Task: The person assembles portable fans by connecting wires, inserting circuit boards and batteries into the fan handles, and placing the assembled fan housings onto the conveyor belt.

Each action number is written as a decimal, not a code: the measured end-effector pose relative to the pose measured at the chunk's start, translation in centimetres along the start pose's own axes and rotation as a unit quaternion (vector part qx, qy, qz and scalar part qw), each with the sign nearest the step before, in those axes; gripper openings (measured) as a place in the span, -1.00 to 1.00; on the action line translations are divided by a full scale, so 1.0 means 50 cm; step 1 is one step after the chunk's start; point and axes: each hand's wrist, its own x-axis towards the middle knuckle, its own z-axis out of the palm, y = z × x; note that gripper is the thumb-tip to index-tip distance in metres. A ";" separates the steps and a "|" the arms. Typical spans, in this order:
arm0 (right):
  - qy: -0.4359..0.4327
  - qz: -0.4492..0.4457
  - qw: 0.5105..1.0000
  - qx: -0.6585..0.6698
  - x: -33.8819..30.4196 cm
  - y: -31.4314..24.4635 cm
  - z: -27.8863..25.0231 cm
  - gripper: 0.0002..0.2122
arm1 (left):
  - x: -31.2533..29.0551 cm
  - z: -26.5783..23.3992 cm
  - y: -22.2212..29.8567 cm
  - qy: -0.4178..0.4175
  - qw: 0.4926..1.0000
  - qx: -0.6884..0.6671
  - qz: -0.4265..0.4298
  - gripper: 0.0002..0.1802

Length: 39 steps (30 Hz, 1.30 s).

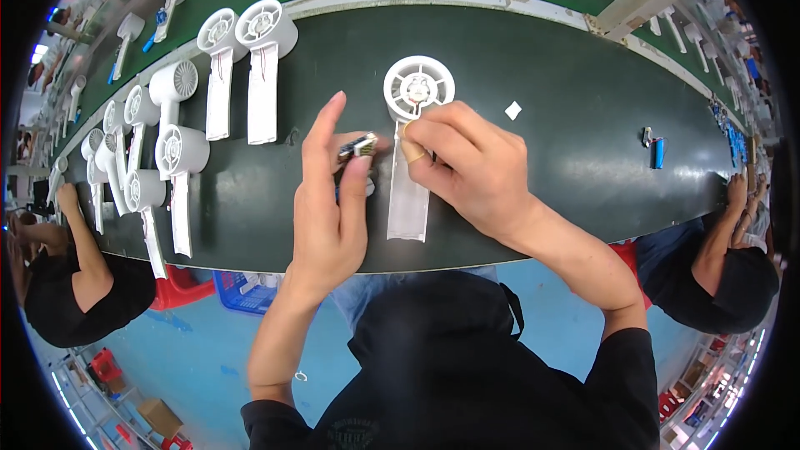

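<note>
In front of me a white handheld fan shell (408, 212) lies on the bench, its round head away from me and its open handle toward me. My left hand (327, 212) is beside the handle, holding a small circuit board (362, 147) between thumb and fingers. A bit of blue shows behind that thumb, mostly hidden. My right hand (483, 168) is closed in a pinch over the neck of the fan, just below the head. What its fingertips grip is too small and covered to make out.
Several white fan shells (262, 96) stand or lie at the left. On the right are a small white scrap (513, 110), a blue battery with a board (658, 152) and a pile of blue batteries (735, 143). Co-workers sit on both sides. A blue basket (237, 293) sits below the edge.
</note>
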 end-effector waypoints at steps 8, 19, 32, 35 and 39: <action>-0.011 0.038 0.999 0.036 -0.005 -0.003 0.009 -0.80 | 0.003 0.008 -0.025 0.037 0.984 0.129 0.116 -0.61; -0.015 0.010 0.998 0.055 -0.004 0.005 0.013 -0.81 | -0.001 0.010 -0.027 0.026 0.984 0.128 0.118 -0.57; -0.049 -0.074 0.994 0.061 0.008 0.029 -0.007 -0.75 | 0.008 0.002 -0.033 -0.029 0.987 0.092 0.130 -0.57; -0.081 -0.067 0.992 0.066 0.009 0.028 -0.019 -0.77 | 0.008 0.001 -0.032 -0.037 0.984 0.097 0.145 -0.57; -0.064 -0.039 0.997 0.033 0.002 0.017 -0.008 -0.76 | 0.001 0.016 -0.027 0.001 0.992 0.080 0.098 -0.59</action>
